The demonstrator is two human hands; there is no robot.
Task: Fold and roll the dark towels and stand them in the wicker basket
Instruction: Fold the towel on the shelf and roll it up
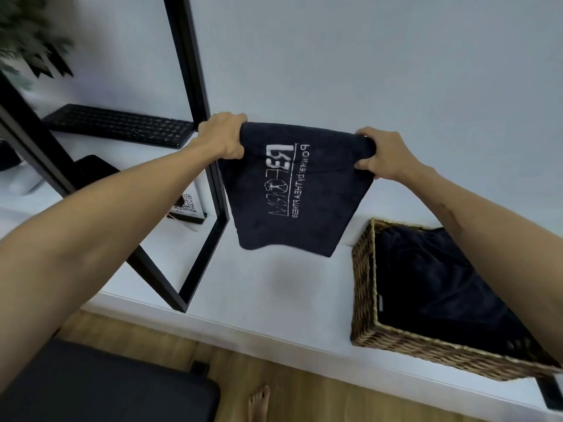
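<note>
A dark navy towel (292, 193) with white lettering hangs in the air above the white table (274, 284), folded over along its top edge. My left hand (224, 137) grips its upper left corner. My right hand (382, 156) grips the upper right corner. Both arms are stretched forward. To the right stands the wicker basket (364, 287), and more dark towels (435, 281) lie loose inside it.
A black metal frame (195, 71) rises at the left, with a black keyboard (122, 124) on a shelf behind it. A plant (27, 35) is at top left. A black seat (100, 388) and wooden floor (231, 360) lie below the table's front edge.
</note>
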